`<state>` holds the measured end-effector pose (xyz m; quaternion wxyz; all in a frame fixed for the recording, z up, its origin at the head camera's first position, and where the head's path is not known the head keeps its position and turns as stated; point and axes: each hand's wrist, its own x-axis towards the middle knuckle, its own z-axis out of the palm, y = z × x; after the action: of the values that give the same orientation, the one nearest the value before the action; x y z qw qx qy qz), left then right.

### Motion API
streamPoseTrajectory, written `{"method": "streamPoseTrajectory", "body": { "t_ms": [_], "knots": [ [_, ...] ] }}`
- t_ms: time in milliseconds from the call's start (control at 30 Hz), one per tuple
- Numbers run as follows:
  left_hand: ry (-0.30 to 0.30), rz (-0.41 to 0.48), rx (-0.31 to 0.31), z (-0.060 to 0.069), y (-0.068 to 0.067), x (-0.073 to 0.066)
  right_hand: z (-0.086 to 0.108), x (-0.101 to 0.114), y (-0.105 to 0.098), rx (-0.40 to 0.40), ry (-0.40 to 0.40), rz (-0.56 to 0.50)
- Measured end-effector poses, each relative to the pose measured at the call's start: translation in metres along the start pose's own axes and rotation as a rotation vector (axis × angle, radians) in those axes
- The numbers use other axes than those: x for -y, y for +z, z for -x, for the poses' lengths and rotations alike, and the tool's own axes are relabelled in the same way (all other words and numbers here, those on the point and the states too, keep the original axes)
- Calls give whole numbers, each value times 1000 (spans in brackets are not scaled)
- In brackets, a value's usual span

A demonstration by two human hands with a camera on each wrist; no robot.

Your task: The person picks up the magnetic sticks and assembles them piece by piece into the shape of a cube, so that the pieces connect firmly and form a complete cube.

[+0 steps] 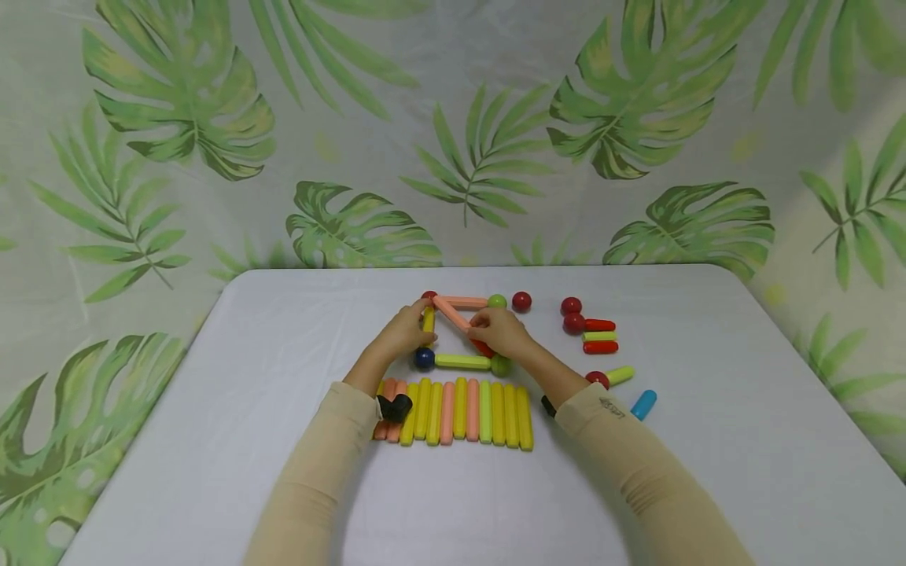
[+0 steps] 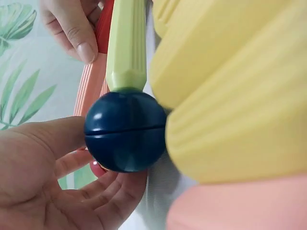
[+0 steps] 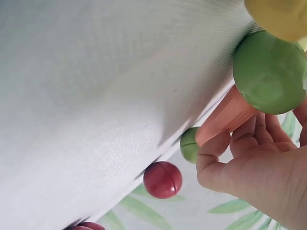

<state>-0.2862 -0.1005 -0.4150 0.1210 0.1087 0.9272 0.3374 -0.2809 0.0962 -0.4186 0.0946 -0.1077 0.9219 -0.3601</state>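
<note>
Sticks and balls form a four-sided outline, with a red ball [image 1: 429,295], a blue ball [image 1: 425,359] and green balls [image 1: 497,301] [image 1: 501,365] at its corners. My left hand [image 1: 405,334] curls round the yellow stick [image 1: 428,321] on the left side, behind the blue ball [image 2: 125,132] in the left wrist view. A pink stick [image 1: 451,313] slants from the red ball to my right hand [image 1: 501,330], which pinches it near a red stick [image 1: 483,347]. The right wrist view shows fingers against a pink stick [image 3: 225,117]; the grip is partly hidden.
A row of yellow, pink and light green sticks [image 1: 473,410] lies in front of the outline. To the right are loose red balls [image 1: 521,302] [image 1: 571,306], balls joined to short sticks [image 1: 574,323] [image 1: 598,380], short sticks [image 1: 600,347] and a blue stick [image 1: 644,404].
</note>
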Motion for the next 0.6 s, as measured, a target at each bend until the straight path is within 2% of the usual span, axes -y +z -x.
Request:
{"method": "streamPoseTrajectory", "body": {
  "t_ms": [167, 333, 500, 600],
  "knots": [
    [14, 3, 8, 0, 0, 1, -2, 2, 3, -15, -13, 96],
    [11, -1, 41, 0, 1, 2, -4, 3, 6, -36, -10, 157],
    [-44, 92, 47, 2, 0, 0, -4, 5, 7, -38, -6, 197],
    [-85, 131, 45, 5, -1, 1, -2, 5, 2, -26, -14, 145]
  ]
}}
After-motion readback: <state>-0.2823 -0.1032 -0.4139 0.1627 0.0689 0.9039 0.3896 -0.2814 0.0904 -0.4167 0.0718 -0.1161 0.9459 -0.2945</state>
